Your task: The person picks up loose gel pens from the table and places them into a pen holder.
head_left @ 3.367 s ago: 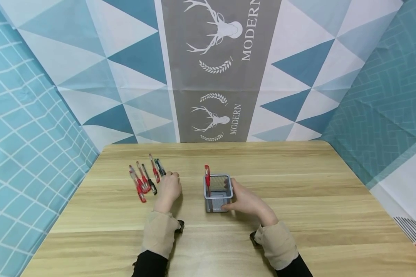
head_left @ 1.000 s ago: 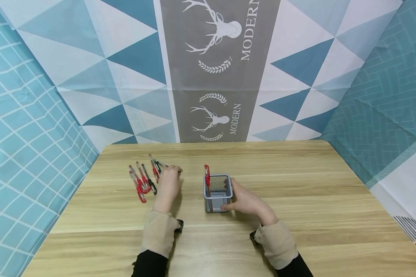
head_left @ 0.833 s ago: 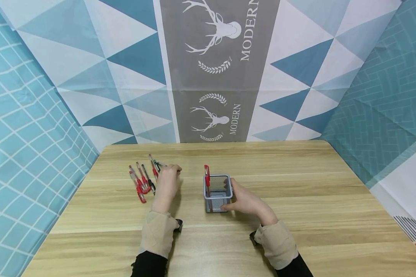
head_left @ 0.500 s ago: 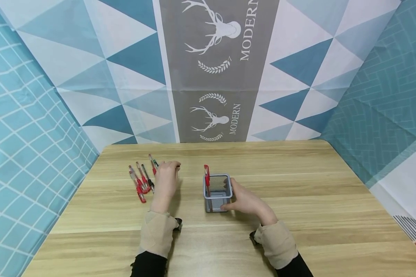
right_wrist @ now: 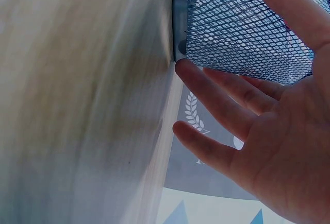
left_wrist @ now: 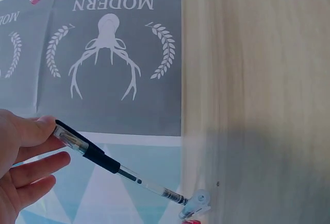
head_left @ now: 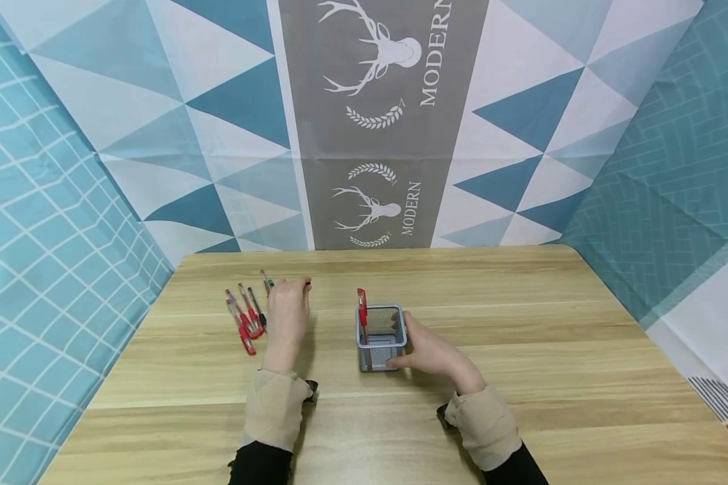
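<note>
The left hand [head_left: 288, 313] pinches a black gel pen [left_wrist: 100, 157] near its black-capped end, between thumb and index finger; the other fingers are loosely bent. In the left wrist view the pen slants down, its clear far end overlapping another small clear part near the table edge. From the right side, the right hand [head_left: 433, 347] grips a grey wire-mesh pen holder [head_left: 381, 360], thumb in front and fingers behind. The holder's mesh wall [right_wrist: 232, 23] shows between thumb and fingers in the right wrist view. A red pen [head_left: 362, 310] stands upright in the holder's left corner.
On the wooden table [head_left: 522, 323], left of the left hand, lie several red pens [head_left: 243, 330] and a black pen [head_left: 257, 310]. More pens are partly hidden behind that hand. A patterned cloth backdrop [head_left: 370, 135] rises behind the table's far edge.
The left hand has reached the pens' far end, picked up the black pen, and moved slightly back and left with it raised. The right hand and holder have stayed in place.
</note>
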